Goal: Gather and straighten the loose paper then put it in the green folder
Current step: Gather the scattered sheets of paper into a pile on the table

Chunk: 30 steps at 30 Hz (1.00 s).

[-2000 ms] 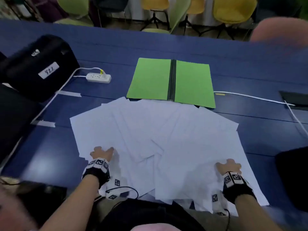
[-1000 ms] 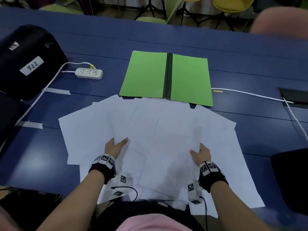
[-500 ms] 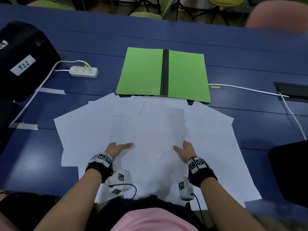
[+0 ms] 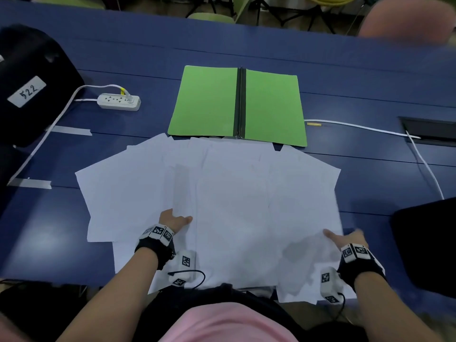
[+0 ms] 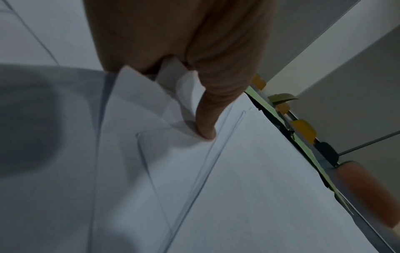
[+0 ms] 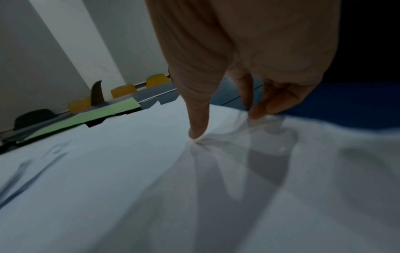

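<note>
Several loose white sheets (image 4: 234,193) lie fanned over the blue table (image 4: 370,174), overlapping, near the front edge. The green folder (image 4: 207,102) lies open and flat just beyond them, black spine in the middle; it shows as a green strip in the right wrist view (image 6: 97,116). My left hand (image 4: 174,219) pinches the left edge of the middle sheets. In the left wrist view its thumb (image 5: 205,131) is on top and a paper corner (image 5: 138,82) runs into the palm. My right hand (image 4: 344,239) is at the sheets' right edge, thumb (image 6: 194,133) pressing on top, fingers (image 6: 257,114) curled down at the rim.
A white power strip (image 4: 119,102) and its cord lie left of the folder. A black bag (image 4: 32,82) labelled 522 fills the far left. A white cable (image 4: 357,125) runs to a table recess (image 4: 429,129). Another black object (image 4: 427,243) sits close on the right.
Both hands slid inward, pulling sheets toward the middle. In the last half second my right hand swung back out to the right edge; the left stayed on the middle sheets.
</note>
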### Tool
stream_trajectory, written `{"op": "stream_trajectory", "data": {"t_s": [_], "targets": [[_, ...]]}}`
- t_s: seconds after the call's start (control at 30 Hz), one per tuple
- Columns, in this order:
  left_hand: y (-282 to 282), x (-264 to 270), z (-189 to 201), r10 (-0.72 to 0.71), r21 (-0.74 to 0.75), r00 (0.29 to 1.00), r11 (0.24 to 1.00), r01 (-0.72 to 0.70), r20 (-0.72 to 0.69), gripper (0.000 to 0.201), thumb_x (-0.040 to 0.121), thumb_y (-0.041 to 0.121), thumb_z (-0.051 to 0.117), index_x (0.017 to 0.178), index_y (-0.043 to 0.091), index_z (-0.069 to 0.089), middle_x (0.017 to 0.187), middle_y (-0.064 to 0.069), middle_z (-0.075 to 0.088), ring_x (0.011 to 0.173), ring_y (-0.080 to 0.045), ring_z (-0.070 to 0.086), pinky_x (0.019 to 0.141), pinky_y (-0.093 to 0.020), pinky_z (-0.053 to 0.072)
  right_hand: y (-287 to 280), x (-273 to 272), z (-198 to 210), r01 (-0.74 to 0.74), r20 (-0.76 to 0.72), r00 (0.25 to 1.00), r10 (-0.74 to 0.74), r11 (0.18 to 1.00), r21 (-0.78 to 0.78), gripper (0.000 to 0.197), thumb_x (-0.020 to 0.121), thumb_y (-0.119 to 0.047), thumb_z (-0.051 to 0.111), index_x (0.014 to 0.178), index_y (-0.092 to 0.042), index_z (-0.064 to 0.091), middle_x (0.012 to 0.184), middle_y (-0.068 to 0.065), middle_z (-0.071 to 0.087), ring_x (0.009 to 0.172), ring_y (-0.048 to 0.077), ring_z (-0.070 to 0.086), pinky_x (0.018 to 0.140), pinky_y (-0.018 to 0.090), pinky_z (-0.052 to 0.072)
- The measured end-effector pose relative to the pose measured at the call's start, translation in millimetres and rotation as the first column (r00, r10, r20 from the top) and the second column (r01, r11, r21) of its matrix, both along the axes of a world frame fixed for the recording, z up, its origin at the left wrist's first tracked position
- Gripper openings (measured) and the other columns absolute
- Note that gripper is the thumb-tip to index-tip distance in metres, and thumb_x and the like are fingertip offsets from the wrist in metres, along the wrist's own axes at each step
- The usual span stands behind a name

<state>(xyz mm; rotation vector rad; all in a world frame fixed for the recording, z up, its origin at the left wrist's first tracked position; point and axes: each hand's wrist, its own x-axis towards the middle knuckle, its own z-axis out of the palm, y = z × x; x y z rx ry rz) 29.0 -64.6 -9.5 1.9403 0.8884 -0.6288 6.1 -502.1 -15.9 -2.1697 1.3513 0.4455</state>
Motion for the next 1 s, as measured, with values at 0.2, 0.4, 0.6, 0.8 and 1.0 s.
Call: {"op": "stream_trajectory", "data": {"t_s": [0.2,0.4,0.6,0.8,1.0], "targets": [[-1,1,0,-0.034,0.019,0.999,0.999,0.034,-0.012,0.044,0.084,0.015,0.067,0.122,-0.004,0.055,0.13,-0.019,0.058,0.12,-0.033,0.054,0.096,-0.032,0.042,21,3,-5,-0.079,0.048,0.996,0.075,0.994,0.079,0.043,0.065,-0.036,0.083,0.056,-0.015,0.047,0.06,0.007,0.051,0.06,0.026,0.05,0.058,0.032,0.043],[2,3,-2,-0.075,0.054,0.996,0.996,0.077,-0.039,0.042,0.086,0.019,0.063,0.121,-0.003,0.056,0.128,-0.019,0.059,0.118,-0.034,0.054,0.09,-0.03,0.041,25,3,-7,-0.218,0.124,0.972,0.199,0.963,0.161,0.039,0.069,-0.031,0.077,0.088,0.0,0.062,0.091,0.022,0.069,0.072,0.032,0.061,0.066,0.03,0.041],[2,4,-5,-0.003,0.032,0.999,0.999,0.004,-0.036,0.041,0.085,0.011,0.065,0.121,-0.005,0.055,0.129,-0.021,0.057,0.12,-0.035,0.053,0.1,-0.036,0.041,42,10,14,-0.089,0.101,0.993,0.069,0.973,0.214,0.074,0.069,-0.023,0.082,0.128,0.0,0.044,0.13,0.019,0.055,0.107,0.034,0.057,0.086,0.039,0.043],[-1,3,0,-0.019,0.041,0.999,0.999,0.02,-0.04,0.043,0.085,0.014,0.065,0.123,-0.005,0.054,0.13,-0.02,0.057,0.12,-0.035,0.053,0.099,-0.034,0.042,45,23,23,-0.076,-0.02,0.996,0.082,0.974,0.215,0.071,0.061,-0.033,0.086,0.115,0.003,0.058,0.116,0.02,0.063,0.098,0.036,0.062,0.081,0.039,0.051],[-1,2,1,-0.048,0.058,0.997,0.997,0.051,-0.051,0.04,0.087,0.016,0.063,0.12,-0.004,0.056,0.128,-0.018,0.059,0.118,-0.033,0.054,0.096,-0.031,0.042,52,25,25,-0.044,0.1,0.995,0.02,0.967,0.25,0.079,0.068,-0.017,0.083,0.131,0.002,0.039,0.129,0.021,0.054,0.114,0.037,0.056,0.088,0.04,0.044]]}}
